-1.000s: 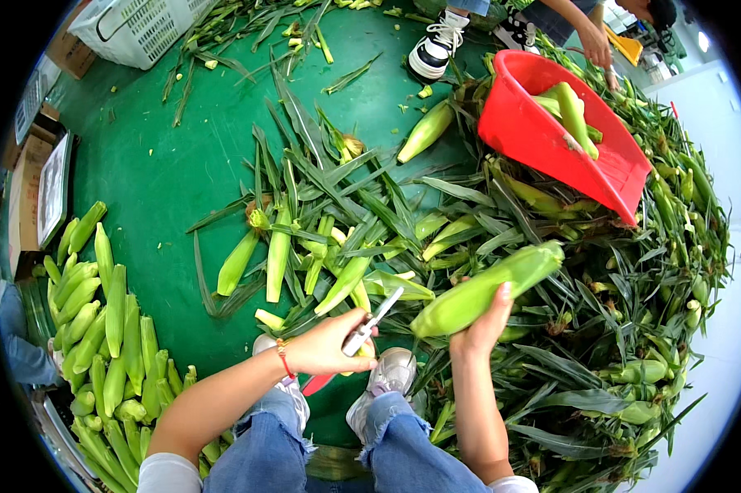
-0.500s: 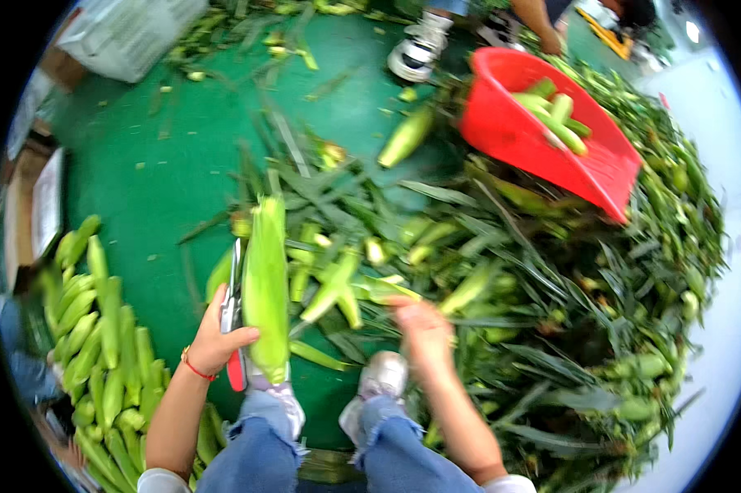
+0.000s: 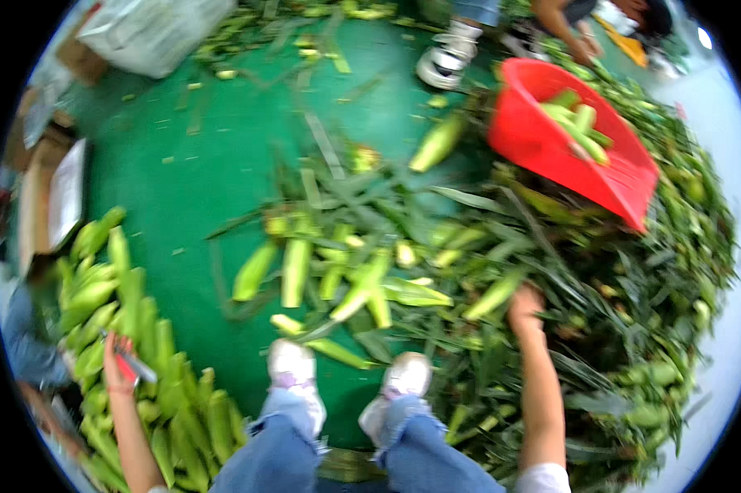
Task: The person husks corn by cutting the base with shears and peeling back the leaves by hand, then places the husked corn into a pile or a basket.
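While the left hand (image 3: 114,370) keeps its fingers closed around a red-handled metal cutting tool (image 3: 144,371), it now stands out over a pile of green corn ears in husk (image 3: 173,394). At 0.5 s ago it had a large ear upright beside that tool, in front of the wearer's shoes (image 3: 407,375); that ear has left the spot, and blur leaves it unclear which ear in the pile it is or whether the fingers touch it. Ears spread beneath this grip and to its lower right.

The right hand (image 3: 526,308) has gone farther right than before and reaches into the leafy corn heap (image 3: 642,374). Its fingertips are hidden, so I cannot tell whether they are spread, pressed together or pinching anything. Just left of this grip lies a pale green ear (image 3: 495,294). Between the 2 hands, loose corn ears (image 3: 296,275) and long leaves (image 3: 325,144) lie on the green floor (image 3: 165,205), much as earlier. Above and right of the right grip, the red scoop (image 3: 518,111) cradles several ears, also as before.
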A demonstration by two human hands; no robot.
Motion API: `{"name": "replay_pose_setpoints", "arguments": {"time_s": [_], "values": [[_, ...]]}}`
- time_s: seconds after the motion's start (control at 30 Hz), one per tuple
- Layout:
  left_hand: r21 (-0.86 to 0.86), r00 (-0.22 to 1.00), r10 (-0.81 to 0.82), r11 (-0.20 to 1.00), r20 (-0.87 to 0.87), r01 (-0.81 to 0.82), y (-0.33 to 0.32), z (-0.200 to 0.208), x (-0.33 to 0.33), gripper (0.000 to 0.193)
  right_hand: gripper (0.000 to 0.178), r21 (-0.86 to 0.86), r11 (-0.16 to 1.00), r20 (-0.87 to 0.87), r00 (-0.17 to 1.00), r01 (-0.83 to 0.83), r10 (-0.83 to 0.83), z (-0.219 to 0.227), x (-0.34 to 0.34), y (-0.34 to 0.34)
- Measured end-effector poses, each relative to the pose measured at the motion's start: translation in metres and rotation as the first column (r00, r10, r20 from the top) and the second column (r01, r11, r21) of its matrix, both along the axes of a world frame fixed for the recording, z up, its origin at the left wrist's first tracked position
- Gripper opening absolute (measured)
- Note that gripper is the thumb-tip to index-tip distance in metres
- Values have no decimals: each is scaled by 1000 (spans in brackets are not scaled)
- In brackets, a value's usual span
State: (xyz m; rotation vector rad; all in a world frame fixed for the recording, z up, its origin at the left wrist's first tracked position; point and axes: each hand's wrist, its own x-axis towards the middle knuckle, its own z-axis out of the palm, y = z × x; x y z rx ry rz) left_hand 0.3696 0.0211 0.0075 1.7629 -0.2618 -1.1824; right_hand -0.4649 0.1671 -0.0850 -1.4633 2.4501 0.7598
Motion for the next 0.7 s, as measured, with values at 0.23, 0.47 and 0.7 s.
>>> {"name": "replay_pose_setpoints", "arguments": {"time_s": [0.23,0.47,0.7], "values": [[-113,712,-434,885,-552,452,-14,-25,-254,29,29,526,842,133,989,-122,60,-3,-73,-2],[-264,334,-882,427,-332,864,-39,30,-357,49,65,-332,922,687,721,198,92,110,35,-16],[-446,-95,-985,-20,-146,895,-16,34,-447,57,67,244,175,859,-296,954,418,144,160,-69]]}}
